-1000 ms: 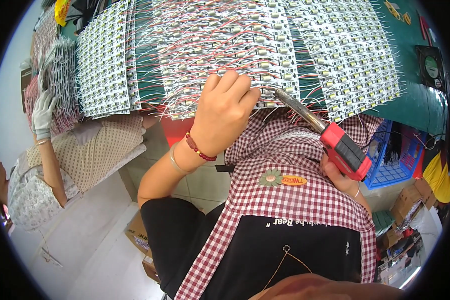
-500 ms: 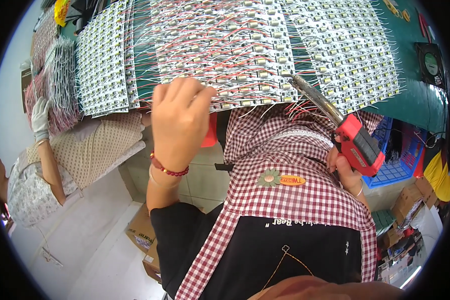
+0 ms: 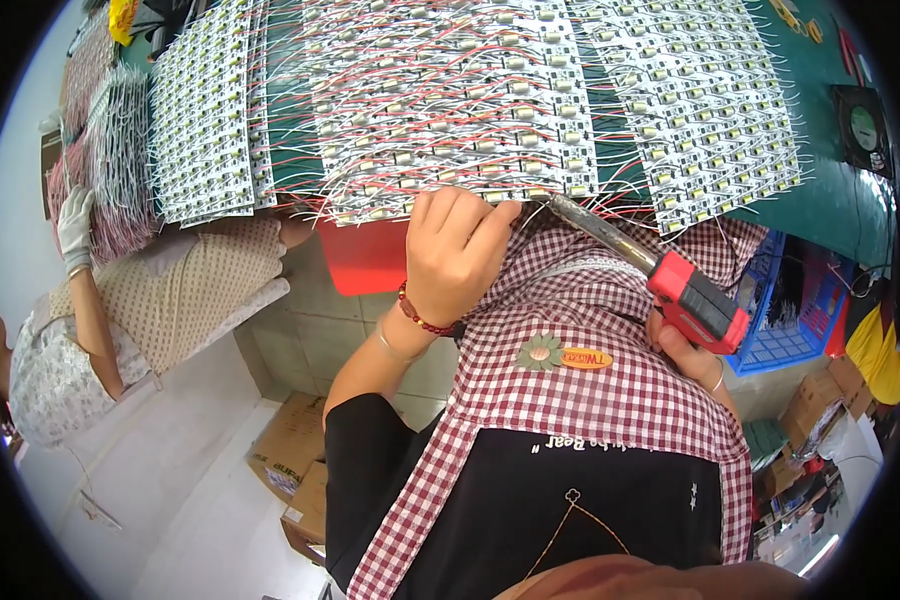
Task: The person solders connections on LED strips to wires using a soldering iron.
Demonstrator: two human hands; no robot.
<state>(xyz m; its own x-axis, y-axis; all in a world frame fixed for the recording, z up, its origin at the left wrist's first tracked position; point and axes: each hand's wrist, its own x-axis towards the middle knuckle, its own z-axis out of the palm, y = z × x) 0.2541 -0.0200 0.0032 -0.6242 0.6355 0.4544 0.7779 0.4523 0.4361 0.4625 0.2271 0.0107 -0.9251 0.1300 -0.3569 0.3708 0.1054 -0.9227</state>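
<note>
My left hand is closed in a pinch at the near edge of the middle panel of circuit boards. What its fingertips hold is hidden, though thin wires stick out around them. My right hand grips a red and black soldering gun with a long metal barrel. Its tip meets the near edge of the middle panel, just right of my left fingertips. Red and white wires run across the rows of small boards, each carrying a cylindrical component.
More board panels lie at the left and right of the green table. Beside a wire bundle at far left is a co-worker's gloved hand. A blue basket, red stool and small fan are nearby.
My left hand has moved right and down to the panel's near edge, beside the iron's tip. The soldering gun has shifted slightly left and down. The co-worker's gloved hand has moved a little.
</note>
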